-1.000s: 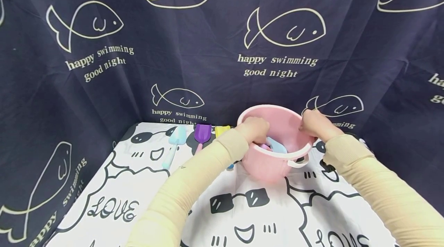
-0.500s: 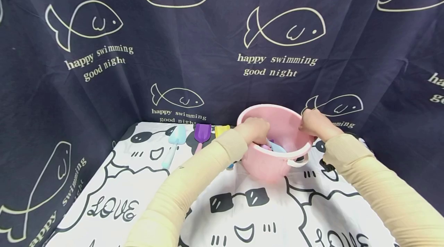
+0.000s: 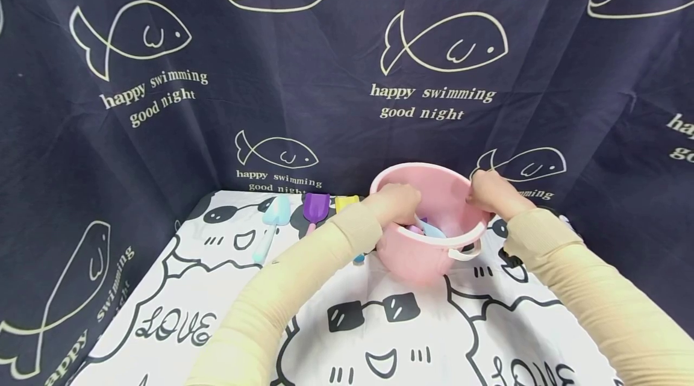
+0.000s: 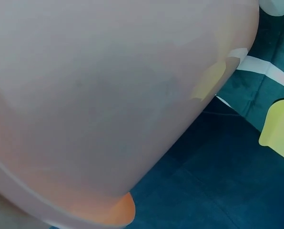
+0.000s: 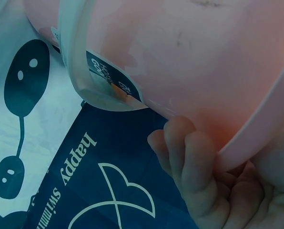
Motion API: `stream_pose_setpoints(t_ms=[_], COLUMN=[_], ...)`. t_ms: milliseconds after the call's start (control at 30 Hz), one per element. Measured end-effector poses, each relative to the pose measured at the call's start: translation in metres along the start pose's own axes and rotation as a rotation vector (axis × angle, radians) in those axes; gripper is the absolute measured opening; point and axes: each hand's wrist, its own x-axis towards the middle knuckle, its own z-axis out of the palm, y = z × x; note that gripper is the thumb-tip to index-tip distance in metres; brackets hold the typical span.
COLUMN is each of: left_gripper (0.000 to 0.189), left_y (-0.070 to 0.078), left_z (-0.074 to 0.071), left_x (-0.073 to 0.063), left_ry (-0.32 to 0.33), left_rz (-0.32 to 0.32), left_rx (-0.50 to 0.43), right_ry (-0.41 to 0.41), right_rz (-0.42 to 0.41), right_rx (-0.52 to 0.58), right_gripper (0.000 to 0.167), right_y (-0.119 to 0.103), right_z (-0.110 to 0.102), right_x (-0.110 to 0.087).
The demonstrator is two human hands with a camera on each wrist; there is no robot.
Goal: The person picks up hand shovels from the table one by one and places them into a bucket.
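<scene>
A pink plastic bucket (image 3: 417, 262) with a white handle (image 3: 464, 253) stands towards the back right, its mouth facing up and towards me. Over its left rim reaches my left hand (image 3: 398, 202), with the fingertips hidden inside; I cannot tell what they hold. The thin end of a light blue toy shovel (image 3: 432, 230) lies inside the bucket right at that hand, beside pink and purple pieces. My right hand (image 5: 197, 176) grips the right rim, fingers curled against the outside wall. In the left wrist view, the bucket's outer wall (image 4: 94, 95) fills most of the frame.
To the bucket's left lie a light blue toy shovel (image 3: 278, 212), a purple one (image 3: 316, 208) and a yellow one (image 3: 346, 202), the last partly behind my left sleeve. A dark fish-print curtain (image 3: 347, 73) rises directly behind the white patterned tablecloth (image 3: 217, 289).
Inside the bucket, the light blue shovel has turned slightly and shows narrower, and a bit of purple shows behind it. Both hands and the bucket stay almost where they were.
</scene>
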Motion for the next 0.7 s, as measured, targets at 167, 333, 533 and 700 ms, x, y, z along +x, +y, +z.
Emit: stream_pose_setpoints(t_ms=[167,333,533,700], left_gripper=[0.020,0.016,0.015,0.016], left_y=[-0.002,-0.005,-0.009,-0.012], left_z=[-0.006,-0.016,-0.024,-0.031], left_x=[-0.005,-0.010,-0.021,-0.031], left_ry=[-0.005,0.022,0.098,0.132], left_rz=[0.010,0.034,0.052,0.029], left_rx=[-0.044,0.024,0.088,0.042], right_ry=[-0.010,-0.011,0.001,-0.004], right_rz=[0.016,0.013,0.003,0.003], right_rx=[0.010,0.012,0.003,0.006], right_gripper=[0.022,0.022,0.023,0.023], right_y=[0.000,-0.001,0.000,0.000], right_z=[0.000,0.000,0.000,0.001], right_x=[0.000,-0.001,-0.001,-0.001])
